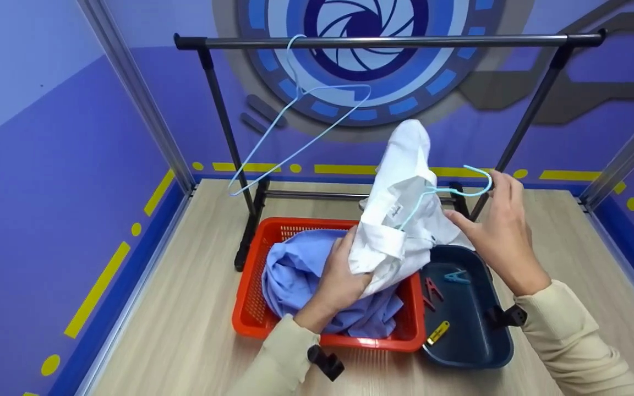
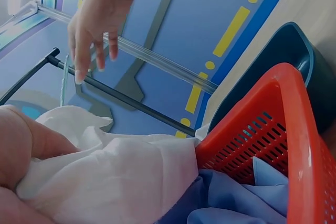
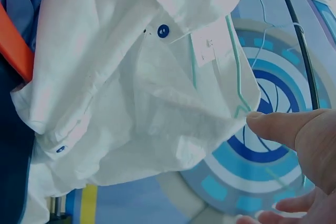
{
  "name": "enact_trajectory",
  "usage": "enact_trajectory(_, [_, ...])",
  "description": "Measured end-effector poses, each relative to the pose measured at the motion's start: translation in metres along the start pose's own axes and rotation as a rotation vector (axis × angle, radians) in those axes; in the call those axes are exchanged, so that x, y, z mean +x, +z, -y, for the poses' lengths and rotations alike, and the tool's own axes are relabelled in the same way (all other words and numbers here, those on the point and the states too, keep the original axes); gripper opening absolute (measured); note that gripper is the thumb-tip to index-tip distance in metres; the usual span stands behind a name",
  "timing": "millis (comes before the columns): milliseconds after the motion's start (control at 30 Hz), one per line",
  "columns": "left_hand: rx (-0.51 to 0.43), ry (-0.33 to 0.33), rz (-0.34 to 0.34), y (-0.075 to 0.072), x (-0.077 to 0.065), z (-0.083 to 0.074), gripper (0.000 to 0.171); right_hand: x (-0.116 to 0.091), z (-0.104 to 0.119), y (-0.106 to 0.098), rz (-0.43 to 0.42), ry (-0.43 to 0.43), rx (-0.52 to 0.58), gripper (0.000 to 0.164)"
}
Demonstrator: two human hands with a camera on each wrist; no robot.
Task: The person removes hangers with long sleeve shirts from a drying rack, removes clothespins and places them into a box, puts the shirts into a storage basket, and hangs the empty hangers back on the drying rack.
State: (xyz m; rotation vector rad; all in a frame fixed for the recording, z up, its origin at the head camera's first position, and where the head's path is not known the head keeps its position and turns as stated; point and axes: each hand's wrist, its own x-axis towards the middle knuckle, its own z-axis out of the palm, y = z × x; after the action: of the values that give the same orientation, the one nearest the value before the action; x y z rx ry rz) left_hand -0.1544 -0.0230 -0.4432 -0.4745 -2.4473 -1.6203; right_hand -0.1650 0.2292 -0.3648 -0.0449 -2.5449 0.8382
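A white button-up shirt (image 1: 388, 242) hangs tilted above the baskets, with a light blue wire hanger (image 1: 416, 206) inside its collar. The hanger's hook sticks out toward the right. My left hand (image 1: 342, 275) grips the shirt's fabric on its near side; its fingertips are hidden in the cloth. My right hand (image 1: 501, 236) is beside the hook, fingers spread apart and not curled round it. In the right wrist view the thumb (image 3: 278, 127) lies close to the collar and the hanger's neck; whether it touches them I cannot tell.
A second wire hanger (image 1: 300, 99) hangs from the black rack's bar (image 1: 432, 42). Below stands a red basket (image 1: 242, 308) holding blue cloth (image 1: 300, 264). Right of it, a dark tray (image 1: 468, 352) contains red clothespins (image 1: 432, 289), a blue clothespin (image 1: 456, 276) and a yellow one (image 1: 438, 333).
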Motion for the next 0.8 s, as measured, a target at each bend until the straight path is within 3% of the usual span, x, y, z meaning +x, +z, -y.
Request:
enact_trajectory(200, [0.031,0.041,0.051,-0.001,-0.001,-0.002,0.083,0.007,0.003,0.0,0.001,-0.049,-0.065,0.095])
enact_trajectory(500, [0.091,0.057,0.124,-0.006,-0.003,-0.001,0.085,0.008,-0.003,-0.001,-0.009,-0.121,-0.154,0.063])
enact_trajectory(667, [0.063,0.008,0.153,-0.009,-0.002,0.0,0.087,0.007,-0.005,-0.002,-0.008,-0.144,-0.179,0.047])
enact_trajectory(800, [0.063,-0.067,0.192,-0.013,0.0,-0.004,0.096,0.006,-0.005,-0.002,-0.022,-0.168,-0.191,0.05])
